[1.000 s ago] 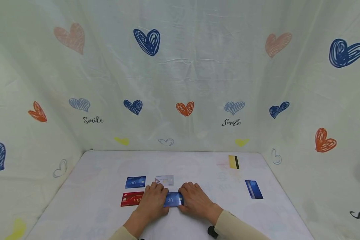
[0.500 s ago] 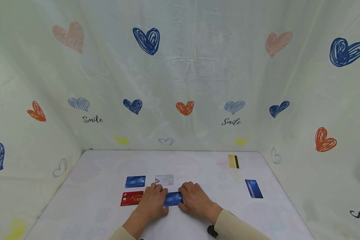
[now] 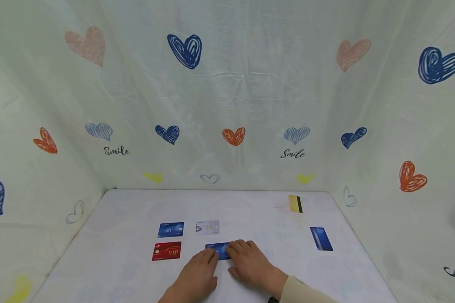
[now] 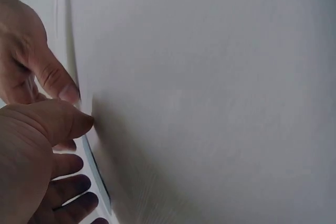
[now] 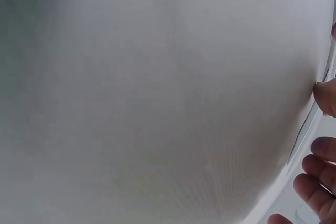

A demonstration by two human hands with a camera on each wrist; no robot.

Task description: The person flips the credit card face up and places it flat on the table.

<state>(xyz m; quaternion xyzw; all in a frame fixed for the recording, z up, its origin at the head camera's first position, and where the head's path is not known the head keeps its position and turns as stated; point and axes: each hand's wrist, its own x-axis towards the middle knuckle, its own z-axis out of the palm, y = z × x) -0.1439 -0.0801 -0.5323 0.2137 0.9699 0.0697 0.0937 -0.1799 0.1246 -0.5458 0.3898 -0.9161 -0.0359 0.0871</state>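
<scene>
A blue card point(image 3: 221, 250) lies flat on the white table, in front of the person in the head view. My left hand point(image 3: 197, 272) touches its lower left part with the fingertips, thumb held apart. On the card's right end rest the fingertips of my right hand point(image 3: 252, 266), hiding that end. Left of the hands lies a red VIP card point(image 3: 167, 251), with another blue card point(image 3: 170, 229) above it. A pale silver card point(image 3: 207, 227) lies just beyond the hands. The left wrist view shows both hands with loosely extended fingers above the tabletop.
Farther right on the table point(image 3: 129, 210) lie a blue striped card point(image 3: 321, 239) and, near the back edge, a gold card point(image 3: 295, 204) with a dark stripe. A pale curtain point(image 3: 265, 109) printed with hearts encloses the back and sides.
My left hand has drawn back toward the body, uncovering the whole red card and the silver card. The right hand has shifted slightly nearer too. The blue card stays in about the same place.
</scene>
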